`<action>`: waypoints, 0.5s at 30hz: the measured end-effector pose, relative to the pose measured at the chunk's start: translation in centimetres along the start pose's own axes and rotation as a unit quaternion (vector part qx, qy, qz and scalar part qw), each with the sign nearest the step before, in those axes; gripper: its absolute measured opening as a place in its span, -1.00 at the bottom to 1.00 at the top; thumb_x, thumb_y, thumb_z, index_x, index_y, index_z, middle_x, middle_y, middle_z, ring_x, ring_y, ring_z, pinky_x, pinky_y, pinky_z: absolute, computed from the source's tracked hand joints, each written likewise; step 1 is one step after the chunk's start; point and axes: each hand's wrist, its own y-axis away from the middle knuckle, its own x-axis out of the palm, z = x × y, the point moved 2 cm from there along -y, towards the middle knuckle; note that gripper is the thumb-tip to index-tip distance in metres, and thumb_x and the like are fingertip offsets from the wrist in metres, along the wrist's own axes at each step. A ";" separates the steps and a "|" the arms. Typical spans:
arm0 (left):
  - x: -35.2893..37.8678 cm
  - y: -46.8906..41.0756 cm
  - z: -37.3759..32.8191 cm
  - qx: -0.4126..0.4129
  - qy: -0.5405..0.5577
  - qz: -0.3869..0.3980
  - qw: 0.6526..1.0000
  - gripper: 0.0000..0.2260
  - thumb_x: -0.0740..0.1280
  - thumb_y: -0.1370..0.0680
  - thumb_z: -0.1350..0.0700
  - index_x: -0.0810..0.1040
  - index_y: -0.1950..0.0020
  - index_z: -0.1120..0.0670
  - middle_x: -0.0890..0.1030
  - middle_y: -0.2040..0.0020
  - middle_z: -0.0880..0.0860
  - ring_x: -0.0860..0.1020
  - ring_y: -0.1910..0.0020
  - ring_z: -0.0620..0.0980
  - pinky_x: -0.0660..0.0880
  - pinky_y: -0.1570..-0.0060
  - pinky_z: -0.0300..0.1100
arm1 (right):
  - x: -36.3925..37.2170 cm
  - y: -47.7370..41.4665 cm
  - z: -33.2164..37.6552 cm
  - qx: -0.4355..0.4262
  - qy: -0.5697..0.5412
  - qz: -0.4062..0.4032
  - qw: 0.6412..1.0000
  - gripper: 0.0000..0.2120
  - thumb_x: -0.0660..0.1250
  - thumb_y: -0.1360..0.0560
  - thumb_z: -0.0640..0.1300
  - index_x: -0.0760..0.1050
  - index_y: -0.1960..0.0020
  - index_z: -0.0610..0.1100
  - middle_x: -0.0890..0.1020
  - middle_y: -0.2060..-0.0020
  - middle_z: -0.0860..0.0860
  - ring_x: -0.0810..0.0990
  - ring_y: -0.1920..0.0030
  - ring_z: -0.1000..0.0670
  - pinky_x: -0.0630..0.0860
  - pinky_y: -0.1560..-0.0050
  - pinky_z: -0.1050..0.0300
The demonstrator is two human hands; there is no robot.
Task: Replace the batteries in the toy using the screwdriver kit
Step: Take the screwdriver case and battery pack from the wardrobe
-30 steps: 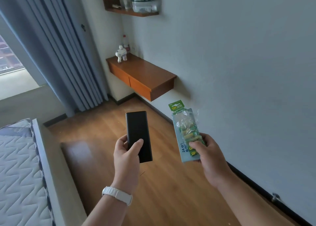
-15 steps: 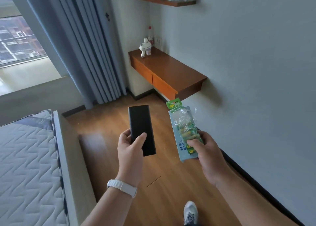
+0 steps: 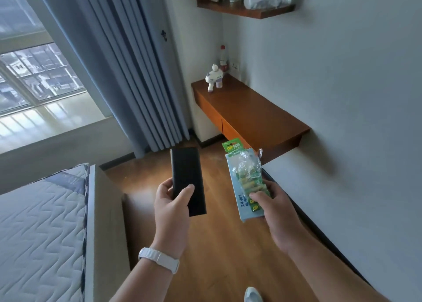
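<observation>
Desk [image 3: 251, 116] edge nearer ahead; left hand [image 3: 171, 212] grips black case [image 3: 186, 171], right hand [image 3: 278, 212] battery pack [image 3: 246, 176]

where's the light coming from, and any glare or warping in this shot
Head view: daylight from the window at left glares on its sill; the wide-angle lens bows the curtain; plastic on the battery pack catches highlights; the floating desk shadows the wall beneath.

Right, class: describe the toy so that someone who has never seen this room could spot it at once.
Find the wooden desk fixed to the wall, right of the curtain. At its far end, near the corner, stands the toy. It is a small white figure with purple patches, squatter than the slim red-capped bottle behind it.
</observation>
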 end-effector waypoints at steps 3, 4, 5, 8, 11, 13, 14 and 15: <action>3.6 -2.5 -0.3 0.011 0.000 0.005 1.000 -0.72 0.43 -0.55 0.23 0.51 -0.22 0.01 0.72 0.07 0.00 0.72 0.11 0.02 0.63 0.27 -0.19 | -1.2 -4.2 2.1 -0.005 0.005 0.025 1.000 -0.61 0.40 -0.36 -0.01 0.51 -0.17 0.00 0.70 0.07 0.00 0.70 0.06 0.03 0.60 0.14 0.14; 4.5 -3.2 -0.4 0.014 -0.001 0.004 1.000 -0.72 0.43 -0.55 0.23 0.51 -0.21 0.02 0.72 0.08 -0.01 0.72 0.12 0.02 0.63 0.27 -0.18 | -1.5 -5.4 2.6 -0.007 0.003 0.030 1.000 -0.64 0.40 -0.40 -0.03 0.50 -0.19 0.00 0.69 0.06 -0.01 0.70 0.06 0.04 0.60 0.13 0.14; 5.2 -3.8 -0.3 0.015 -0.004 0.002 1.000 -0.72 0.43 -0.55 0.23 0.51 -0.22 0.02 0.72 0.08 -0.01 0.72 0.12 0.03 0.63 0.27 -0.17 | -1.8 -6.6 2.9 -0.008 0.000 0.031 0.999 -0.67 0.41 -0.44 -0.06 0.50 -0.19 -0.01 0.69 0.04 -0.03 0.70 0.05 0.04 0.61 0.11 0.12; 6.7 -5.4 -0.5 0.012 -0.005 -0.009 1.000 -0.73 0.42 -0.56 0.26 0.51 -0.22 0.05 0.72 0.05 0.07 0.73 0.16 0.03 0.62 0.29 -0.18 | -2.4 -9.0 3.3 -0.003 -0.006 0.033 0.999 -0.74 0.38 -0.52 -0.13 0.49 -0.19 -0.01 0.68 0.02 -0.04 0.69 0.03 0.03 0.62 0.08 0.11; 7.9 -7.7 -1.3 0.017 -0.004 -0.014 1.000 -0.74 0.42 -0.55 0.27 0.52 -0.20 0.05 0.68 -0.03 0.15 0.72 0.18 -0.01 0.61 0.32 -0.21 | -2.4 -11.2 3.9 0.001 -0.008 0.036 0.999 -0.75 0.38 -0.52 -0.13 0.50 -0.18 0.02 0.69 0.05 -0.03 0.69 0.05 0.03 0.61 0.08 0.09; 8.6 -9.5 -1.6 0.022 -0.002 -0.013 1.000 -0.75 0.41 -0.56 0.27 0.52 -0.18 0.04 0.66 -0.04 0.15 0.72 0.19 -0.02 0.61 0.33 -0.21 | -2.1 -13.0 4.1 0.006 -0.006 0.035 0.999 -0.76 0.37 -0.52 -0.15 0.50 -0.17 0.01 0.69 0.05 -0.04 0.69 0.06 0.01 0.62 0.03 0.03; 8.8 -10.3 -1.7 0.024 -0.001 -0.013 1.000 -0.75 0.41 -0.56 0.28 0.52 -0.17 0.04 0.66 -0.04 0.15 0.72 0.20 -0.02 0.61 0.34 -0.21 | -1.9 -13.9 4.1 0.010 -0.006 0.034 0.999 -0.75 0.37 -0.52 -0.15 0.50 -0.18 0.00 0.69 0.04 -0.04 0.69 0.05 0.01 0.62 0.01 0.01; 8.9 -11.1 -1.7 0.025 0.000 -0.013 1.000 -0.75 0.41 -0.55 0.28 0.52 -0.17 0.04 0.66 -0.03 0.15 0.72 0.21 -0.02 0.61 0.35 -0.20 | -1.6 -14.7 4.2 0.014 -0.008 0.032 0.999 -0.75 0.37 -0.52 -0.16 0.49 -0.18 0.00 0.69 0.04 -0.04 0.69 0.05 0.01 0.62 0.01 0.00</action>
